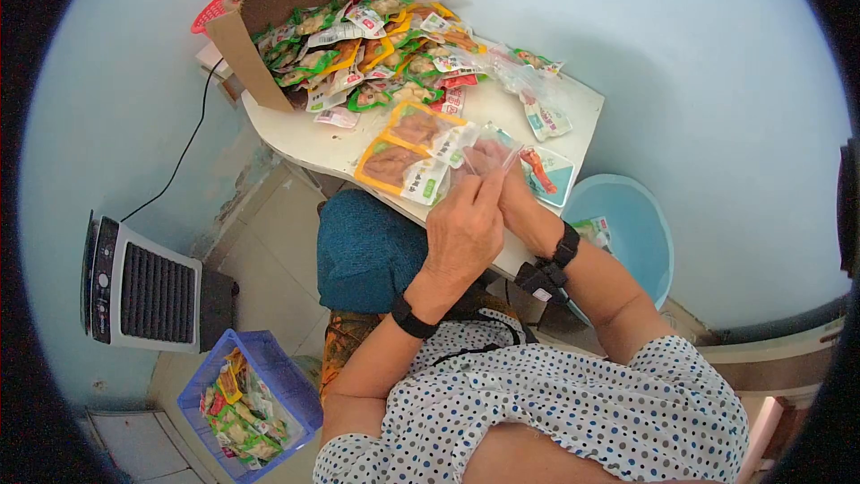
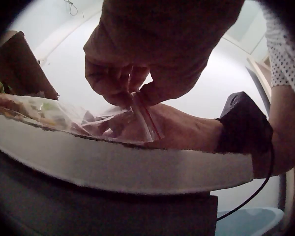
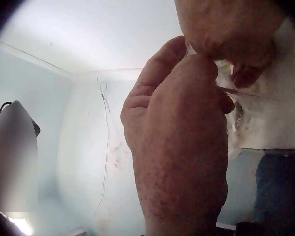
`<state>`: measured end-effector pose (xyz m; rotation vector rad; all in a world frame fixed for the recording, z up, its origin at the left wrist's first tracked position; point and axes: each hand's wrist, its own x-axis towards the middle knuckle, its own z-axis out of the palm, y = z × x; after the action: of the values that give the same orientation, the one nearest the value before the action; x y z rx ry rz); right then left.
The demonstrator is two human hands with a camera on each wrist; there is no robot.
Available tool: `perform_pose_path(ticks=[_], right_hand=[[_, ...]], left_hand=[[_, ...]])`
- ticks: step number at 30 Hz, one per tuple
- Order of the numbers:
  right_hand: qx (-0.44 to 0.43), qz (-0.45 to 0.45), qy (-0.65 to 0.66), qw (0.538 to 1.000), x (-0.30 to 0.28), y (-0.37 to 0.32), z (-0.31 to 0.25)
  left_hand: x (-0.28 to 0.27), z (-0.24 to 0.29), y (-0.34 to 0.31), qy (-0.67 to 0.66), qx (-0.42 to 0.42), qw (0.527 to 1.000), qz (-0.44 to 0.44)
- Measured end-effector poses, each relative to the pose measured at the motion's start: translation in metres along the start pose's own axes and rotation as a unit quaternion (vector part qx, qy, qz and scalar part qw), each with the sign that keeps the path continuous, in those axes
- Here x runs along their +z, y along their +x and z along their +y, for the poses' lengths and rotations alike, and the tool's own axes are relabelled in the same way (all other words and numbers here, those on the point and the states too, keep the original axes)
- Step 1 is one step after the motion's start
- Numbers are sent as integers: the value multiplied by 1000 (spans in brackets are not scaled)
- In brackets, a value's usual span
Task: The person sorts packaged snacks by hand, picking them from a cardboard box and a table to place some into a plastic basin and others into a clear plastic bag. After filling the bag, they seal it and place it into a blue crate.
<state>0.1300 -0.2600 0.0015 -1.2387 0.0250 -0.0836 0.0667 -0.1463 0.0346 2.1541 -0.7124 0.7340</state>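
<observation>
A clear zip bag with a red line at its mouth (image 2: 148, 120) lies at the table's front edge, over two yellow-edged packets of brown food (image 1: 391, 166). My left hand (image 1: 466, 229) (image 2: 157, 49) pinches the bag's mouth between thumb and fingers. Just right of it, my right hand (image 1: 517, 202) (image 3: 179, 142) holds the bag, its fingers curled and partly seen through the plastic in the head view. In the right wrist view, the left hand (image 3: 231, 29) overlaps the right fingertips and hides part of their hold.
Behind the hands, a cardboard box (image 1: 255, 58) spills many food packets (image 1: 358, 54) over the white table (image 1: 300, 139). A red-pictured card (image 1: 548, 175) lies right. A blue tub (image 1: 640, 233) stands beside the table; a blue basket (image 1: 305, 403) and an air cooler (image 1: 152, 291) stand left.
</observation>
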Motion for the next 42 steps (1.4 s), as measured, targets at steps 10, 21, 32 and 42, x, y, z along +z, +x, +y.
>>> perform_pose_path(ticks=[10, 21, 32, 42], right_hand=[[-71, -59, -158, 983, -10, 13, 9], [20, -44, 9, 999, -2, 1, -2], [-12, 46, 10, 999, 7, -1, 2], [53, -42, -3, 998, -18, -7, -9]], left_hand=[[1, -2, -1, 14, 23, 999, 21], [1, -3, -1, 24, 13, 1000, 13], [-1, -3, -1, 23, 2, 1000, 11], [-5, -7, 1, 21, 6, 1000, 14]])
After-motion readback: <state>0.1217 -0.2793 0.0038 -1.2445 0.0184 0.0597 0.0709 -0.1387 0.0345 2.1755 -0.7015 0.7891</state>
